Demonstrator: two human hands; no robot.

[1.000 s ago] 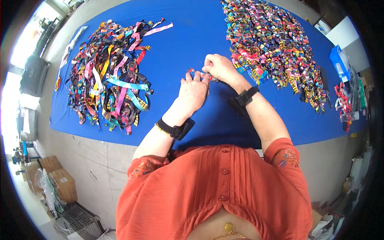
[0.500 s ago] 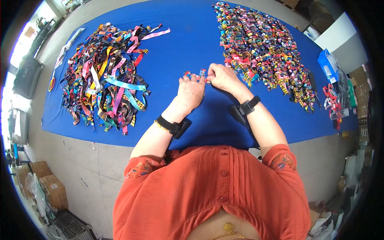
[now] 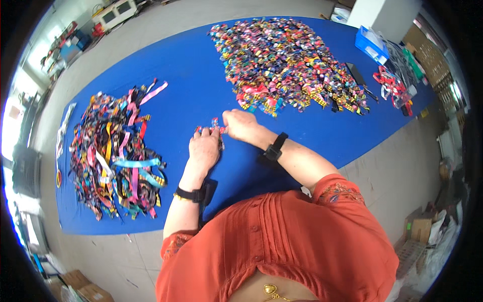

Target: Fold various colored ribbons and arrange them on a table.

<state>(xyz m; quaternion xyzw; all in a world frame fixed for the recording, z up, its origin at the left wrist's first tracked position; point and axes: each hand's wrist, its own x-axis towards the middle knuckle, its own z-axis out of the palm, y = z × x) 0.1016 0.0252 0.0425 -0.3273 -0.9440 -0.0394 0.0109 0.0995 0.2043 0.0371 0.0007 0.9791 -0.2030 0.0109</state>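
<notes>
At the middle of the blue table (image 3: 186, 65), a small red and blue patterned ribbon (image 3: 215, 122) lies partly under my hands. My left hand (image 3: 204, 151) rests on it, fingers bent over it and pressing it to the cloth. Close on its right, my right hand (image 3: 242, 126) pinches the ribbon's right end between thumb and fingers. The ribbon's lower part is hidden by my left hand. Left of my hands lies a tangled heap of colourful ribbon straps (image 3: 113, 156). Beyond my right hand, rows of small folded ribbon bundles (image 3: 282, 65) cover the far right.
On the right end of the table stand a blue bin (image 3: 371, 46) and a pile of red straps (image 3: 393, 85). Scissors with an orange handle (image 3: 58, 178) lie at the left edge. Cardboard boxes (image 3: 83, 287) stand on the floor at lower left.
My view has turned, so the table and both piles appear shifted left and tilted. My hands stay together at the ribbon, with the same hold.
</notes>
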